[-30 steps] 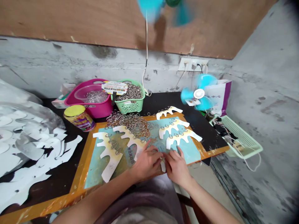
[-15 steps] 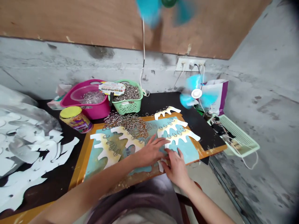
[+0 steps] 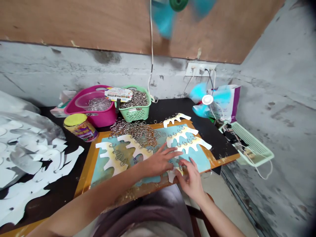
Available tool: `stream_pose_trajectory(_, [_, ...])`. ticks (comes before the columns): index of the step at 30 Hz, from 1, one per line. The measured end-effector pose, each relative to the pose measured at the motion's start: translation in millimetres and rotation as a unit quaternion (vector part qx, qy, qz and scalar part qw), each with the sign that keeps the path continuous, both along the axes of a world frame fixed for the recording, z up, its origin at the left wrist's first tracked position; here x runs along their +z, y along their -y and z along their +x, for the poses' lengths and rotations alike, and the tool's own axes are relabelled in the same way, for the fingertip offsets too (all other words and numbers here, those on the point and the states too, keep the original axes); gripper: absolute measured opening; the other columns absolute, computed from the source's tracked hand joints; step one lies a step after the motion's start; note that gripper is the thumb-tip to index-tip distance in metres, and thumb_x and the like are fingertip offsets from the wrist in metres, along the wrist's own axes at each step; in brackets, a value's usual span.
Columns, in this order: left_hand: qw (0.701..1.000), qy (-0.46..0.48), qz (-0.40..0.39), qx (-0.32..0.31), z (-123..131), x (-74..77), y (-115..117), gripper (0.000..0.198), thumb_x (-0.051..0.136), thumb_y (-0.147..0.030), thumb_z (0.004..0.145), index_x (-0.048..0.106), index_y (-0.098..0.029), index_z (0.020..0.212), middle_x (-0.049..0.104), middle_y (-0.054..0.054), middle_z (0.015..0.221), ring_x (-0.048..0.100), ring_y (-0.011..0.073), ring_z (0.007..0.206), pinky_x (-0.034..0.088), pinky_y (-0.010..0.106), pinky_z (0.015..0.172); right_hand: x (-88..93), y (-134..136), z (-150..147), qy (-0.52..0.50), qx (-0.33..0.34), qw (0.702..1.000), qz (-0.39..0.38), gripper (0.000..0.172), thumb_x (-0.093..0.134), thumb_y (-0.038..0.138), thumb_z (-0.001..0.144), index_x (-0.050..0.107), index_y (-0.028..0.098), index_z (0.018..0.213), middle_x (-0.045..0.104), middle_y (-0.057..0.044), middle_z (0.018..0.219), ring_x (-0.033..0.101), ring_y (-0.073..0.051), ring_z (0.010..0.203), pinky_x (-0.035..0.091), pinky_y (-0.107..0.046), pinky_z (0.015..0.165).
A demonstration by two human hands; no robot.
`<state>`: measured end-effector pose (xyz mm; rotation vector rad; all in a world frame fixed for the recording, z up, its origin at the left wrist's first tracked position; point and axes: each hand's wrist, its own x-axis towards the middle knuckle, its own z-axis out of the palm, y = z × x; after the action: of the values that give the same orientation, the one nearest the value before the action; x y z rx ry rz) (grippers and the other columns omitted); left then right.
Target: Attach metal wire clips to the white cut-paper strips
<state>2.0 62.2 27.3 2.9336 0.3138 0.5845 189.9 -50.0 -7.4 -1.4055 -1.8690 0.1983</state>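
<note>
Bright, soft light falls over blurred fan blades point(image 3: 198, 92), upper-right corner dark

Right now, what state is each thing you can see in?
Left grip: spread open.
Right grip: bent, hold unclear.
Near cutout: partly hidden.
Green basket: filled with rings.
Loose rings: heaped.
Left cutout: rings along it.
Far cutout: rings along it.
Pink basket: partly filled.
Jar: lid on.
Desk fan: spinning.
Upper fan: spinning.
Wall socket: in use.
</note>
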Motion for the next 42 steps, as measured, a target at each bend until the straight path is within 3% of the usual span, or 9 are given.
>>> stream_pose_trajectory(6, [1.0, -0.002, 0.003, 0.002, 0, -2.4, 2, 0.011, 0.065, -0.025, 0.089, 0.073, -0.023, 0.081, 0.049, 0.007, 0.148, 0.04, 0.0317, 0.14, 0.022, 0.064, 0.117, 0.5, 9, -1, 0.062, 0.051, 0.997, 0.01, 0.035, 0.048, 0.014, 0.09, 0.048, 0.02, 0.125, 0.069, -0.009, 0.11, 0.062, -0.025, 0.108, 0.021, -0.061, 0.115])
stream_pose_trajectory(10, [1.0, 0.0, 0.021, 0.004, -5, -6.1, 7, 0.012, 0.061, -0.014, 0.088, 0.07, -0.021, 0.089, 0.049, 0.008, 0.148, 0.039, 0.0301, 0.141, 0.016, 0.064, 0.119, 6.3, 8, -4, 0.078, 0.047, 0.996, -0.014, 0.036, 0.047, 0.014, 0.091, 0.047, 0.018, 0.127, 0.067, -0.011, 0.113, 0.06, -0.026, 0.111, 0.013, -0.064, 0.115])
stream_pose_trajectory(12, [1.0, 0.005, 0.016, 0.017, -8, -5.7, 10, 0.016, 0.06, -0.01, 0.086, 0.069, -0.021, 0.092, 0.05, 0.008, 0.147, 0.04, 0.0304, 0.139, 0.015, 0.065, 0.119, 9.3, 8, -4, 0.073, 0.048, 0.996, -0.029, 0.029, 0.046, 0.013, 0.09, 0.052, 0.019, 0.118, 0.068, -0.008, 0.107, 0.06, -0.025, 0.109, 0.013, -0.063, 0.116])
stream_pose_trajectory(15, [0.998, 0.007, -0.018, 0.057, -9, -1.3, 12, 0.025, 0.059, -0.01, 0.085, 0.066, -0.021, 0.106, 0.045, 0.013, 0.149, 0.039, 0.0328, 0.139, 0.022, 0.066, 0.116, 11.4, 9, -4, 0.074, 0.054, 0.995, -0.039, 0.025, 0.046, 0.011, 0.091, 0.061, 0.022, 0.107, 0.068, -0.004, 0.096, 0.06, -0.024, 0.108, 0.013, -0.062, 0.117])
stream_pose_trajectory(18, [0.997, 0.009, -0.042, 0.068, -7, 3.4, 8, 0.037, 0.062, -0.01, 0.081, 0.063, -0.021, 0.116, 0.039, 0.016, 0.152, 0.037, 0.0351, 0.14, 0.029, 0.064, 0.113, 11.1, 11, -2, 0.084, 0.061, 0.994, -0.036, 0.031, 0.049, 0.013, 0.091, 0.063, 0.025, 0.115, 0.067, -0.004, 0.097, 0.059, -0.025, 0.109, 0.011, -0.063, 0.116])
stream_pose_trajectory(27, [0.998, -0.015, -0.048, 0.021, -1, 6.2, -4, 0.014, 0.064, -0.018, 0.087, 0.073, -0.026, 0.092, 0.048, 0.008, 0.147, 0.037, 0.0302, 0.141, 0.026, 0.06, 0.116, 14.7, 15, 0, 0.147, 0.087, 0.983, -0.072, 0.039, 0.054, 0.019, 0.091, 0.061, 0.029, 0.127, 0.062, -0.007, 0.111, 0.051, -0.029, 0.119, 0.003, -0.069, 0.114])
stream_pose_trajectory(34, [0.998, -0.051, -0.035, -0.018, 6, 7.7, -5, 0.011, 0.065, -0.028, 0.09, 0.072, -0.024, 0.083, 0.049, 0.008, 0.147, 0.039, 0.0275, 0.14, 0.03, 0.055, 0.115, 17.2, 17, 2, 0.083, 0.091, 0.989, -0.082, 0.032, 0.046, 0.012, 0.091, 0.054, 0.019, 0.121, 0.065, -0.008, 0.11, 0.051, -0.027, 0.121, 0.001, -0.067, 0.115])
stream_pose_trajectory(39, [0.997, -0.037, -0.057, -0.034, 5, 10.9, -8, 0.007, 0.064, -0.019, 0.086, 0.069, -0.022, 0.088, 0.047, 0.011, 0.146, 0.04, 0.0299, 0.139, 0.032, 0.055, 0.114, 17.7, 17, -1, 0.085, 0.084, 0.99, -0.081, 0.035, 0.047, 0.011, 0.091, 0.055, 0.022, 0.124, 0.063, -0.006, 0.103, 0.055, -0.026, 0.113, 0.004, -0.065, 0.116])
stream_pose_trajectory(42, [0.996, -0.03, -0.074, -0.032, 4, 6.7, -11, 0.021, 0.063, -0.013, 0.081, 0.069, -0.021, 0.1, 0.045, 0.013, 0.147, 0.039, 0.0311, 0.139, 0.033, 0.055, 0.113, 14.7, 16, -2, 0.099, 0.088, 0.988, -0.075, 0.041, 0.047, 0.011, 0.092, 0.053, 0.023, 0.131, 0.061, -0.007, 0.103, 0.056, -0.026, 0.11, 0.004, -0.066, 0.116])
